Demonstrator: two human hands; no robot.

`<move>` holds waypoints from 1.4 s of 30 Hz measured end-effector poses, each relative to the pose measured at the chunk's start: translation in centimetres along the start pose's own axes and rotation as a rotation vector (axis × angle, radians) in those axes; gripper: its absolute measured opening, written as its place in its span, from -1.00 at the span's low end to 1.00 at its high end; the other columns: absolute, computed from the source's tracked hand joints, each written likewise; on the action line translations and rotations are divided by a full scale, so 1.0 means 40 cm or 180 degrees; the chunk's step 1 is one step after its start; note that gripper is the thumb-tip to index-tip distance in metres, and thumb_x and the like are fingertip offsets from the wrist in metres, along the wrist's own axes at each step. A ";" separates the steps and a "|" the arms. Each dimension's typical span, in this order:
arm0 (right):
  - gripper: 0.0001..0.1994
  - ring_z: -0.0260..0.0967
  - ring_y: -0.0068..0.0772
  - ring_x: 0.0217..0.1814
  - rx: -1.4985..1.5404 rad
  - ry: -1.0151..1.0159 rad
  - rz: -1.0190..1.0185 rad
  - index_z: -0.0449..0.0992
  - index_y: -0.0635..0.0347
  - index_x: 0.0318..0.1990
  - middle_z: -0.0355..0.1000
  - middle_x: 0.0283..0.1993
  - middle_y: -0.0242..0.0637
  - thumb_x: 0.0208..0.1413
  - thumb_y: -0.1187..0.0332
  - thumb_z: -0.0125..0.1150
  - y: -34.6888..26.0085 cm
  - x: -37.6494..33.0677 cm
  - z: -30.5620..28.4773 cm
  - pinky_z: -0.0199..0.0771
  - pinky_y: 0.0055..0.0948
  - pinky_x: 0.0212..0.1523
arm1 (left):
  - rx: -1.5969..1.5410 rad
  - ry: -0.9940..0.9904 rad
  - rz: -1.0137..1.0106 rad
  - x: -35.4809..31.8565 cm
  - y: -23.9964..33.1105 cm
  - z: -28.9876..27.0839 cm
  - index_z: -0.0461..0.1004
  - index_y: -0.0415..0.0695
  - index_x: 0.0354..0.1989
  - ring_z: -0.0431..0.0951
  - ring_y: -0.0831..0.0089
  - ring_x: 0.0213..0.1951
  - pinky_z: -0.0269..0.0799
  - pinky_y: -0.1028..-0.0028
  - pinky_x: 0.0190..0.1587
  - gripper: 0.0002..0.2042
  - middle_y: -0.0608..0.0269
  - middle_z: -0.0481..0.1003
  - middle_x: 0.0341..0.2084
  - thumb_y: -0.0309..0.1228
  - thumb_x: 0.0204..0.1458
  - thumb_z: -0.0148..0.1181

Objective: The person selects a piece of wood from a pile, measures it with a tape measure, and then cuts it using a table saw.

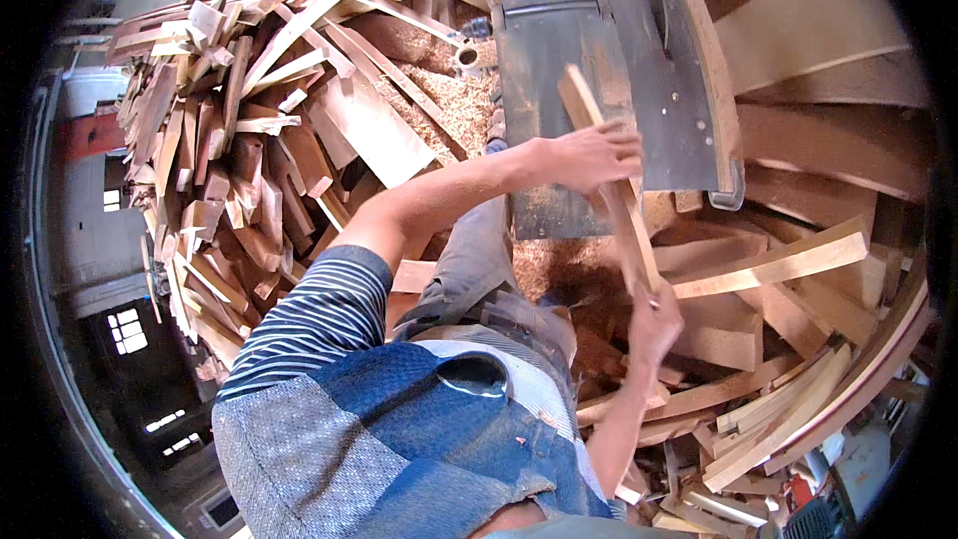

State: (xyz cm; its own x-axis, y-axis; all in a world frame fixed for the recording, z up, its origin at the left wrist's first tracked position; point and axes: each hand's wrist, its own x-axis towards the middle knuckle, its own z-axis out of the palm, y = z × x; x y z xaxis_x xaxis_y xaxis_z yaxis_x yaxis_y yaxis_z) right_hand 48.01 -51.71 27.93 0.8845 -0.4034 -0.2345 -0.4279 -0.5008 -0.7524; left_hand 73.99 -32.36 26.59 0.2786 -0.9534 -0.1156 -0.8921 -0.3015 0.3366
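A narrow wooden strip (627, 225) slants over the grey metal table of a woodworking machine (559, 55), its far end on the table and its near end past the table's front edge. My left hand (596, 156) lies across the strip's middle, with its fingers curled over the far side. Around the near end, my right hand (655, 321) is closed. The machine's upright metal fence (664, 70) runs along the right of the strip. My left hand hides part of the strip.
Left of the machine rises a large heap of wood offcuts (269, 140), with wood shavings (449, 105) beside it. Several boards (788, 260) lie stacked at the right, one jutting toward my right hand. My leg (474, 250) stands close to the machine's left side.
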 end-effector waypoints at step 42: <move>-0.57 0.25 -0.61 -0.66 0.1889 -0.1166 0.2282 0.52 0.32 -0.19 0.41 -0.53 -0.36 0.43 0.05 0.01 0.119 -0.022 0.342 0.21 -0.55 -0.69 | 0.0033 0.1722 -0.2966 -0.039 -0.051 0.345 0.26 -0.40 0.31 -0.15 -0.10 0.56 -0.32 -0.01 0.56 -0.40 -0.15 0.10 0.46 -0.11 0.30 0.00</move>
State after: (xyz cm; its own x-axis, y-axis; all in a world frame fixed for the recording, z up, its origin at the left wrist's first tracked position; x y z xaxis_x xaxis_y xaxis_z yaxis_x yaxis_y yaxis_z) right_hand 47.73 -43.24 16.15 0.4993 -0.1495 -0.8534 -0.8090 0.2723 -0.5210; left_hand 70.46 -30.15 13.19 0.9680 -0.2268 0.1071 -0.2496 -0.9134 0.3216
